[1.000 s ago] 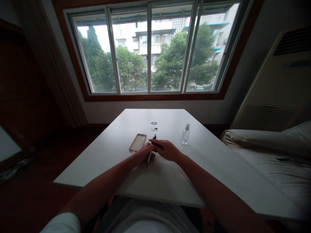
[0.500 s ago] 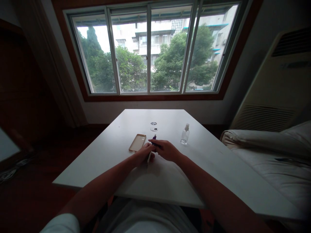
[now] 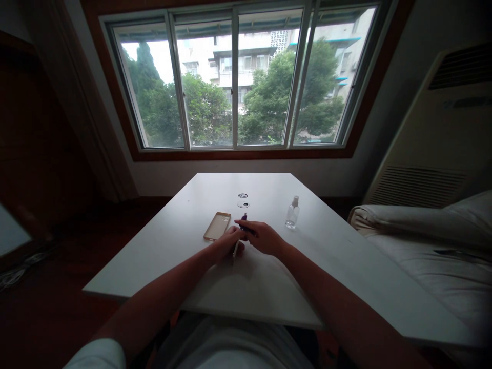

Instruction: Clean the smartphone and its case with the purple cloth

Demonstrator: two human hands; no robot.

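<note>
Over the near part of the table, my left hand (image 3: 226,243) is closed round a phone (image 3: 235,249), which is tilted so that mostly its thin pale edge shows. My right hand (image 3: 265,238) meets it from the right, fingers pressed together over a small dark purple thing with a pale tip (image 3: 245,217). What kind of thing this is I cannot make out. The two hands touch and hide most of both items. Just left of them lies a tan phone case (image 3: 217,227), its inner side up.
A clear spray bottle (image 3: 292,212) stands to the right on the white table (image 3: 161,256). Two round flat pieces, one dark-patterned (image 3: 242,196) and one pale (image 3: 243,204), lie beyond my hands. A cream sofa (image 3: 430,241) borders the table's right side.
Almost nothing differs; both hands stay together round the phone and the purple thing, with only a tiny shift of the fingers.
</note>
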